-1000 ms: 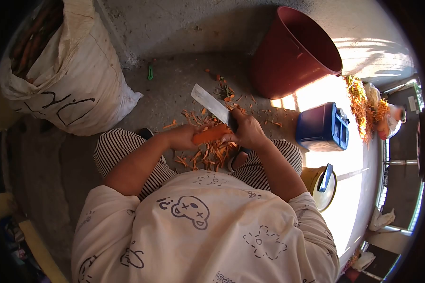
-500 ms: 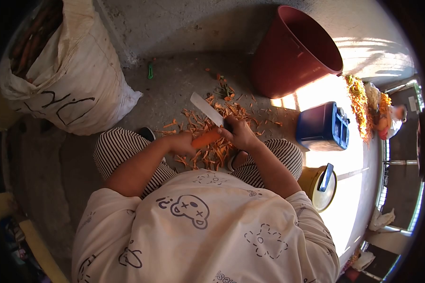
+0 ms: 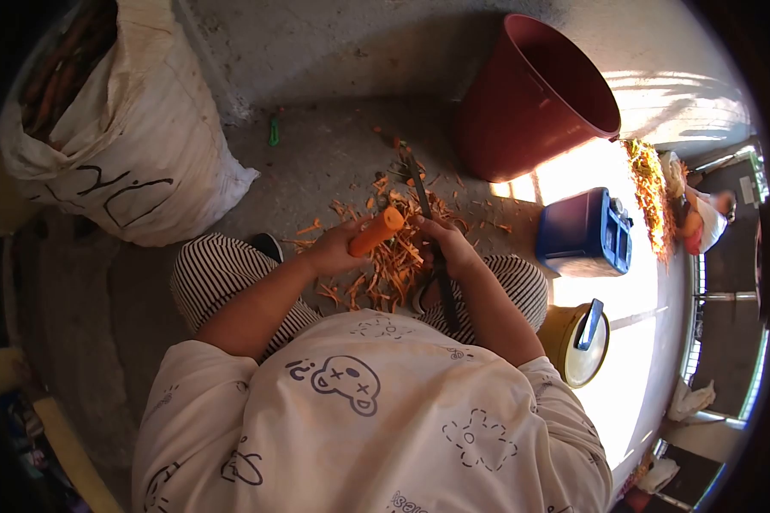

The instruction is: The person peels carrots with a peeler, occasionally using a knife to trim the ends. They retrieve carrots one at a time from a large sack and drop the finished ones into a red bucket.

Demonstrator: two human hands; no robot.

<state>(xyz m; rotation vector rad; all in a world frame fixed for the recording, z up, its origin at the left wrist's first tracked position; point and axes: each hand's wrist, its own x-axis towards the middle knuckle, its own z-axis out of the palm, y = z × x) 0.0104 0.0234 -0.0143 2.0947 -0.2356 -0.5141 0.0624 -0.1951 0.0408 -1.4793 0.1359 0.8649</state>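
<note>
My left hand [image 3: 337, 248] is wrapped round a peeled orange carrot [image 3: 376, 232], whose cut end points up and to the right. Beside it, my right hand [image 3: 450, 243] grips a knife [image 3: 420, 186]; its dark, narrow blade points away from me, and the handle reaches back toward my lap. Carrot and knife are apart. Under both hands lies a pile of orange peelings [image 3: 392, 272] on the floor, between my knees in striped trousers.
A white sack [image 3: 158, 145] of carrots stands at the left, a small green object [image 3: 274, 131] near it. A red tub [image 3: 488, 111], blue container [image 3: 565, 231] and yellow bucket [image 3: 560, 333] stand right. Further right, a person [image 3: 708, 221] is beside a heap of peelings [image 3: 650, 192].
The carrot's end has tilted up, and my left hand has shifted slightly. In my right hand the knife has turned from pointing up-left to nearly straight ahead, away from the carrot.
</note>
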